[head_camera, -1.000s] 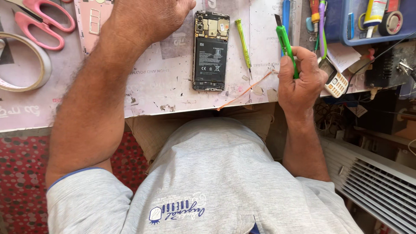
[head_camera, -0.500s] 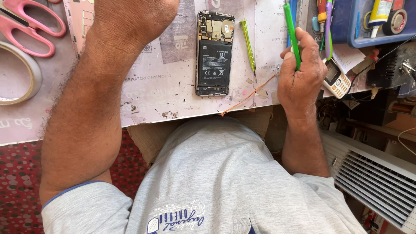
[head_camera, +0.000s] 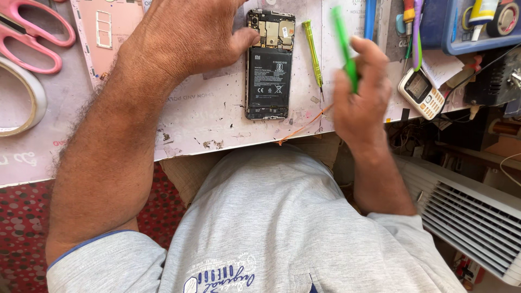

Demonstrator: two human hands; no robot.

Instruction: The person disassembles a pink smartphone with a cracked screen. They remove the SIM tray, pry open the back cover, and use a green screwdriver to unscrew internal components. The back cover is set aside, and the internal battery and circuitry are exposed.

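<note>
A phone with its back cover off lies on the worn white work mat, its black battery and circuit board showing. My left hand rests on the mat with the thumb against the phone's upper left edge. My right hand is to the right of the phone, blurred, and grips a green-handled screwdriver pointing up. A second green screwdriver lies on the mat between the phone and my right hand.
Pink scissors and a tape roll lie at the left. A pink phone back cover sits behind my left hand. A small white keypad phone, a blue tray of tools and a white vent grille are at the right.
My left hand has come down and right, its thumb now against the phone's edge. My right hand with the green screwdriver has shifted slightly toward the phone. The camera view has shifted.
</note>
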